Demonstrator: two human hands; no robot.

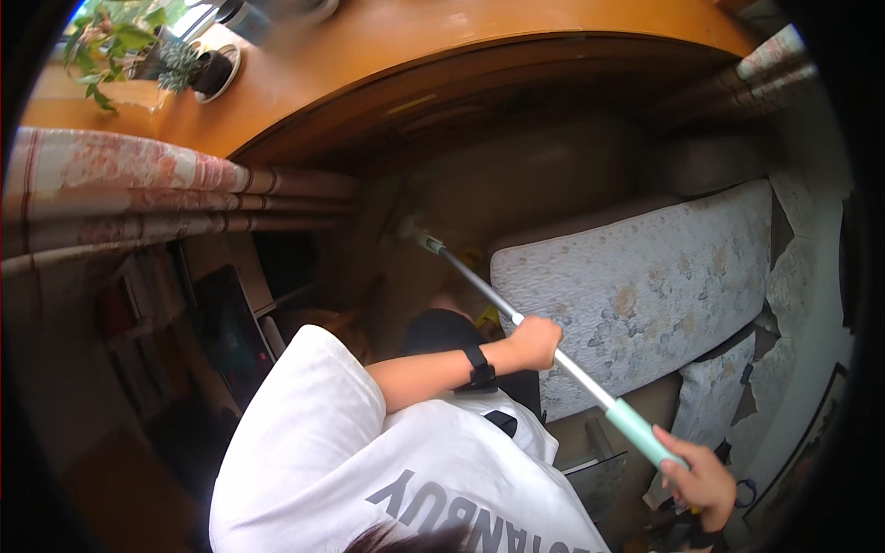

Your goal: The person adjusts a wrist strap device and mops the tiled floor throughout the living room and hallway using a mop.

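Note:
A long silver metal pole (588,383) runs diagonally from the lower right to the dim floor. My left hand (538,343) is closed around its middle, just below a white collar. Near its top end, my right hand (700,477) grips the mint-green handle sleeve (643,432), with the thumb laid along it. At the far end, a pale green joint (433,243) leads into a whitish cleaning head (413,231). That head is blurred, so its exact kind cannot be told. It is down by the floor, in shadow below the wooden ledge.
A sofa seat with a quilted floral cover (636,297) lies right of the pole. An orange-brown wooden ledge (387,48) spans the top, bearing potted plants (211,72). Floral curtains (159,169) hang at left. A dark flat screen (231,332) stands below them.

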